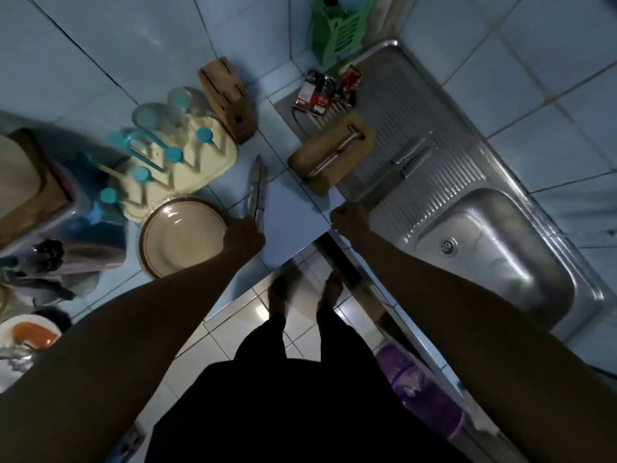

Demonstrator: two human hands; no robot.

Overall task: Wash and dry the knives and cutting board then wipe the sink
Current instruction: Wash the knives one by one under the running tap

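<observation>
On the table (293, 208) we see the cutting board (330, 158) straddling the edge of the sink's drainboard (444, 168), with a knife (397, 175) lying on the drainboard to its right and the sink basin (494, 248) further right. Left of the board stands the knife block (227, 98), then the cup rack (173, 168), with a plate (183, 235) in front of it.

Tiled counter (293, 208) (plate (183, 237), knife block (230, 101))

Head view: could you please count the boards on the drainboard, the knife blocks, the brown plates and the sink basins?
Board: 1
Knife block: 1
Brown plate: 1
Basin: 1
Total: 4
</observation>
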